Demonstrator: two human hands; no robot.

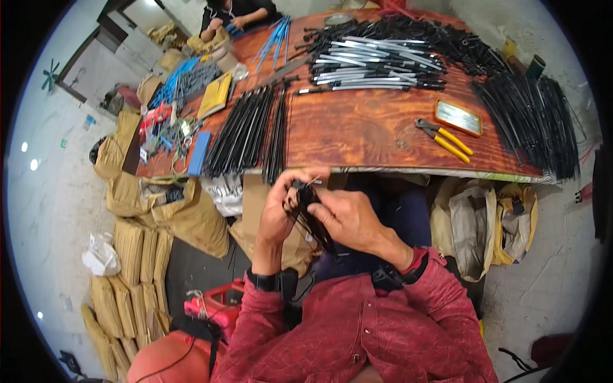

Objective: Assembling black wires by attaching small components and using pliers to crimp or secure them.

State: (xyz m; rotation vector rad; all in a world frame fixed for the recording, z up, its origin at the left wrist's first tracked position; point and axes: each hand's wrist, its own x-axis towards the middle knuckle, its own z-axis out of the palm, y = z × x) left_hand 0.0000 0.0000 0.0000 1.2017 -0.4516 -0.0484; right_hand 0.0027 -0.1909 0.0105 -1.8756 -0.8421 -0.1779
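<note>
In front of my chest, just off the table's near edge, both hands meet around a bundle of thin black strips [311, 220]. My left hand [276, 214] is wrapped round the upper end, its fingers curled. From the right, my right hand [355, 220] presses the bundle with its thumb, its other fingers partly hidden. The strips hang down below the hands. Beyond them on the table lies a neat row of long black rods [239, 131], with a narrower group [276, 134] beside it.
On the reddish wooden table [348, 131] are yellow-handled pliers [445, 139], an orange-rimmed tray [458, 117], silver rods [377, 60] and black strips [530, 124]. A blue block [199, 153] lies left. Sacks [463, 223] stand below. Across the table sits another person [236, 16].
</note>
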